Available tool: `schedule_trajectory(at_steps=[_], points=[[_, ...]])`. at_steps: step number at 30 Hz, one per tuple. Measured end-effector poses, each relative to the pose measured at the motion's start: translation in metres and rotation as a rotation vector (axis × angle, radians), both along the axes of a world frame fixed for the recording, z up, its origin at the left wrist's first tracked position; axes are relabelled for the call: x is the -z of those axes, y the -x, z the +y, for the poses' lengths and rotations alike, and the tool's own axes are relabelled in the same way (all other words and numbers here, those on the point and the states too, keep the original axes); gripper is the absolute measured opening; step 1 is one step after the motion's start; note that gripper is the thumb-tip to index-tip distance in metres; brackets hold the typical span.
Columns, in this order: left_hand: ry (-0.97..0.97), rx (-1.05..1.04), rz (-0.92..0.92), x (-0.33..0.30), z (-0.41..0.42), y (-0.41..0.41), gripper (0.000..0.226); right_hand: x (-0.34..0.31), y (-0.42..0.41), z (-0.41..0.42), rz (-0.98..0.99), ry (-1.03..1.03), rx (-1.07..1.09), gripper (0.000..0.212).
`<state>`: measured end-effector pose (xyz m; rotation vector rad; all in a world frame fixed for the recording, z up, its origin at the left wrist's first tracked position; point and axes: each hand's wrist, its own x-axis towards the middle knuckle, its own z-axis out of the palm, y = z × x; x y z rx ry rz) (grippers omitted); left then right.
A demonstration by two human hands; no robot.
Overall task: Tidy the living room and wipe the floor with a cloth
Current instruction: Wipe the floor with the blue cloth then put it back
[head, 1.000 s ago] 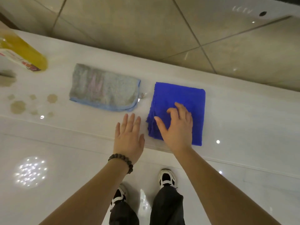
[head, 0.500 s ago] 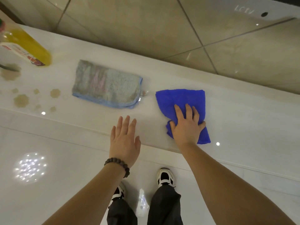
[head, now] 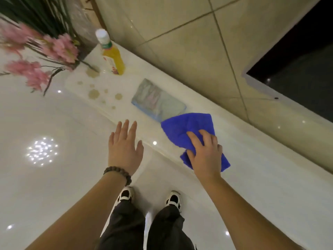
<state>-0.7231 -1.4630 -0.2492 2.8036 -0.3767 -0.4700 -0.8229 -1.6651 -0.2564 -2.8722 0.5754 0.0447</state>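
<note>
A bright blue cloth (head: pixel 191 128) is bunched in my right hand (head: pixel 205 152), whose fingers grip its near part over the white ledge (head: pixel 252 159). Beside it to the left lies a folded grey-green cloth (head: pixel 158 103) with a blue hem, flat on the ledge. My left hand (head: pixel 124 147), with a bead bracelet on the wrist, hovers open with fingers spread left of the blue cloth, holding nothing. Several brownish spill spots (head: pixel 93 93) mark the ledge further left.
A bottle of yellow liquid (head: pixel 112 56) with a white cap stands near the spots. Pink flowers (head: pixel 36 56) with dark leaves fill the upper left. A beige tiled wall (head: pixel 180 42) rises behind the ledge, with a dark opening (head: pixel 302 65) at right. My shoes (head: pixel 173 199) stand on glossy white floor.
My right hand has gathered the flat blue cloth into a bunch and lifted it. The view has swung left, bringing the bottle and flowers in. My left hand stays open.
</note>
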Motion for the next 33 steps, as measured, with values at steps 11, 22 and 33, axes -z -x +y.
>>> schedule_trajectory(at_steps=[11, 22, 33], points=[[-0.059, -0.622, -0.042, -0.104, 0.205, 0.050, 0.061, -0.087, -0.057, 0.189, 0.052, -0.174, -0.505, 0.058], [-0.090, -1.092, 0.046, -0.110, 0.469, 0.133, 0.062, -0.113, -0.082, 0.486, 0.133, -0.080, -0.879, 0.056], [-0.024, -1.449, 0.010, -0.115, 0.673, 0.199, 0.063, -0.130, -0.069, 0.753, 0.173, -0.067, -1.197, 0.054]])
